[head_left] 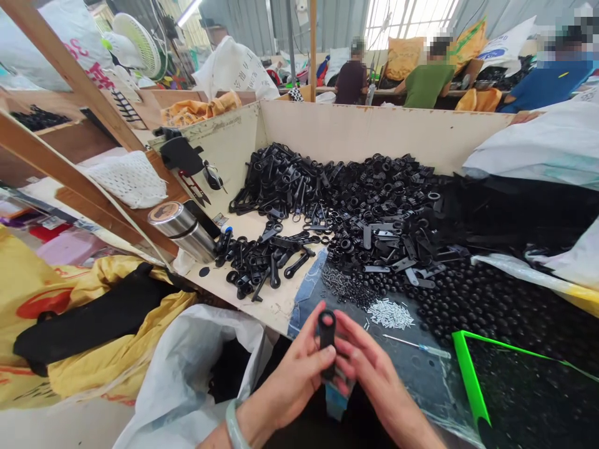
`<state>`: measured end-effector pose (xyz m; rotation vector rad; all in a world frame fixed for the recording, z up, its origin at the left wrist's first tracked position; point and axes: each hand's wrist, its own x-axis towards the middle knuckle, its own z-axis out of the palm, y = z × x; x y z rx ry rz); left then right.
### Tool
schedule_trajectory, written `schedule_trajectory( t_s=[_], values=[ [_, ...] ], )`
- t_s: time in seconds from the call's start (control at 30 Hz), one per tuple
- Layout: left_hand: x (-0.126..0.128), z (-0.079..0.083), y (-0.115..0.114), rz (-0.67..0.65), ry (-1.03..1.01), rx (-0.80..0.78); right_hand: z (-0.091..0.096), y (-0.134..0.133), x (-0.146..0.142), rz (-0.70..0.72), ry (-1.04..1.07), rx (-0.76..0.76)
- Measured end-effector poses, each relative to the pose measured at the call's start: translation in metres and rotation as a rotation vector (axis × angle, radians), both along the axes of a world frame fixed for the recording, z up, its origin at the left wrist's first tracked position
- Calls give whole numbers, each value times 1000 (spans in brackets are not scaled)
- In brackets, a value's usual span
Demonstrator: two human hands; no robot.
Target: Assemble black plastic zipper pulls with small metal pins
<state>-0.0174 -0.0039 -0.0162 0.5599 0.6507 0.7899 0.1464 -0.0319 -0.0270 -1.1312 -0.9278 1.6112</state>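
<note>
Upright between my hands is a black plastic lever-like part (326,333) with a ring at its top end. My left hand (292,368) is closed on it, thumb pressed across its front. My right hand (369,371) cups its right side, fingers bent against it; the fingertips behind it are partly hidden. Just beyond my hands lie a heap of small silvery pins (390,313) and a pile of tiny dark parts (344,285). A screwdriver (418,346) with a clear bluish handle rests on the dark mat (409,368) to the right.
Black ring-ended parts (276,181) and flat pieces (397,243) are heaped across the bench. Round black balls (505,299) and a green-rimmed tray (472,380) lie right. A steel flask (185,231) stands left, above an open white sack (187,362). Three people work beyond the back panel (374,134).
</note>
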Motion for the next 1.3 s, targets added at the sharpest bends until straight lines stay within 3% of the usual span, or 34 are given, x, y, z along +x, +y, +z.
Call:
schedule_trajectory(
  t_s=[0.07, 0.13, 0.3, 0.37, 0.47, 0.6, 0.67, 0.77, 0.87, 1.03, 1.17, 1.3],
  values=[
    [-3, 9, 7, 101, -59, -53, 2, -1, 4, -175, -67, 47],
    [-3, 15, 12, 163, -91, -85, 0, -2, 1, -263, -129, 7],
    [3, 11, 10, 170, -44, -173, -14, -6, -34, -191, 157, -311],
    [1, 9, 9, 136, 9, -160, -16, -2, -44, -179, 210, -319],
    [-15, 8, 16, 158, 60, -32, -11, 10, -35, -180, -65, -74],
    [-40, 0, 36, 345, 286, 209, -5, 25, 1, -37, -877, 456],
    [-44, -5, 44, 412, 503, 311, -9, 28, 10, 61, -1187, 609],
    [-34, -10, 51, 314, 756, 493, -15, 25, 11, 96, -1381, 628],
    [-10, -10, 54, 158, 847, 755, -12, 23, 15, 69, -1331, 574],
    [32, -6, 65, 44, 869, 1073, 2, 49, 59, -208, -1363, 473],
    [42, -10, 62, 24, 933, 1167, -4, 88, 82, -275, -1424, 413],
    [37, -18, 45, 8, 969, 1130, -10, 108, 85, -250, -1412, 412]
  ],
)
